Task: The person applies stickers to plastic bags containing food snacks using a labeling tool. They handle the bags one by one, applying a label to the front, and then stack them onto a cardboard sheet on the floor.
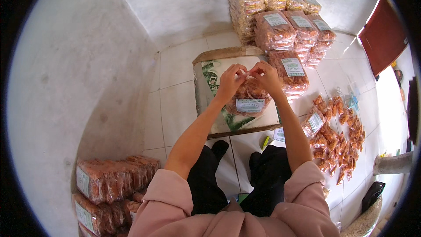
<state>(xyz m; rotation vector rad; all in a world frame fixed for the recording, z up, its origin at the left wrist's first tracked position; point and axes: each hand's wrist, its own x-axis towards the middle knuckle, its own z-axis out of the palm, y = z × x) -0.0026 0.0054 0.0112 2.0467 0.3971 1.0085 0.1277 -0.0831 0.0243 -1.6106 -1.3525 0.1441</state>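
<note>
A: Where is the bag?
B: A clear bag of brown pieces (249, 92), pale label facing the person, sits on a low table (207, 116) with a green-printed top.

A: The hands?
B: Left hand (233, 79): thumb and fingers pinched on the plastic at the bag's top. Right hand (265, 75): same pinch, just beside the left. The fingertips nearly meet; I cannot tell whether they touch.

A: Nearest neighbours?
B: Just past the table's right side, a large labelled bag (289, 72) tops a pile. Behind it, stacked brown bags (280, 30); at the back, by the wall (175, 4), stacks of paler bags (250, 4).

A: On the floor?
B: Pale tiles (175, 101). To the right, a loose spread of small brown packets (333, 142), a labelled packet (313, 123) at its left edge. A yellow-green item (266, 142) lies near the feet; too small to identify.

A: Outer edges?
B: Lower left, labelled brown packs (116, 180) in piled rows. Far right, a dark red door (383, 35).
</note>
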